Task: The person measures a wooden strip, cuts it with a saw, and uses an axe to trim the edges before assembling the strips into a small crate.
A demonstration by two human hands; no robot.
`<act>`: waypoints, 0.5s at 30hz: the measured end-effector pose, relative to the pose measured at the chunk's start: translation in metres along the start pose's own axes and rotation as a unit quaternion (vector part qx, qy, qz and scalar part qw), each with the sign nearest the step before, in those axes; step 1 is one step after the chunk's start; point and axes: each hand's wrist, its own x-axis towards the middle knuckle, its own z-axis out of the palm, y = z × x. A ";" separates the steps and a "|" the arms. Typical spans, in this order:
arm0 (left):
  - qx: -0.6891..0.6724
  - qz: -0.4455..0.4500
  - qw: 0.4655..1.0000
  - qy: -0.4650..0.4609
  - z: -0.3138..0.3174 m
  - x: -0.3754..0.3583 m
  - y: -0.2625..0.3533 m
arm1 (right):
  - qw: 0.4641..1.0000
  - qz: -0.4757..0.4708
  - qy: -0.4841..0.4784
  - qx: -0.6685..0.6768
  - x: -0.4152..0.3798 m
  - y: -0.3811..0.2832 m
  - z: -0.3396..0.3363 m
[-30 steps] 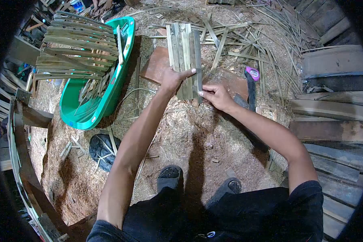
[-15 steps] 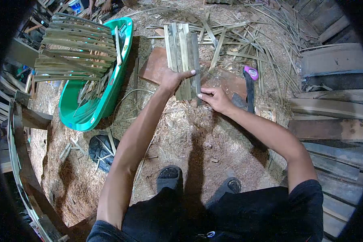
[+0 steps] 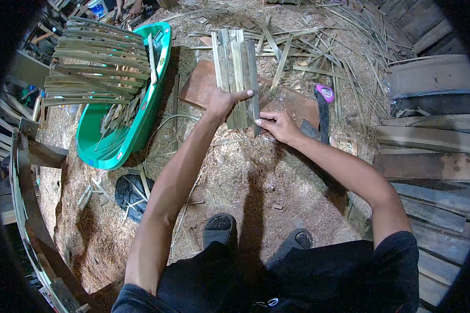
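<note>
My left hand (image 3: 226, 103) grips a set of thin wooden slats (image 3: 236, 68) that lie side by side, its thumb stretched across their front. The slats are held up over the ground, their lower ends uneven. At the lower right edge my right hand (image 3: 278, 126) pinches the outermost, darker slat (image 3: 254, 83) between thumb and fingers. Behind the slats lies a reddish-brown board (image 3: 197, 86), partly covered by them. A long dark blade (image 3: 324, 117) with a pink and purple end (image 3: 325, 93) rests to the right of my right hand.
A green plastic tub (image 3: 104, 160) at the left bears a rack of curved slats (image 3: 99, 62). Loose wood strips (image 3: 329, 57) litter the shavings-covered ground ahead. Planks (image 3: 428, 138) are stacked along the right. A black plastic bag (image 3: 130, 198) lies at lower left. Another person's hands (image 3: 136, 9) show at the top.
Almost nothing differs. The slats shift very slightly within my hands, and both hands keep their hold.
</note>
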 end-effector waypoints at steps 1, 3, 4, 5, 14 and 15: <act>0.007 0.002 1.000 0.001 -0.001 0.002 -0.002 | 1.000 0.017 -0.009 0.017 -0.002 -0.006 -0.001; 0.016 -0.001 1.000 -0.001 -0.003 0.004 -0.004 | 0.999 0.019 -0.015 0.030 0.000 -0.004 -0.002; 0.018 -0.006 1.000 -0.004 -0.004 0.005 -0.004 | 1.000 0.004 -0.010 0.026 0.005 0.007 -0.001; 0.020 -0.012 1.000 -0.007 -0.005 0.005 -0.005 | 1.000 -0.010 -0.006 0.022 0.008 0.018 -0.001; 0.002 -0.005 1.000 0.006 -0.001 0.000 0.000 | 0.999 0.022 -0.009 0.038 -0.001 -0.009 -0.001; -0.008 -0.008 1.000 0.000 -0.003 0.003 -0.005 | 0.999 0.010 -0.005 0.039 0.002 -0.002 -0.001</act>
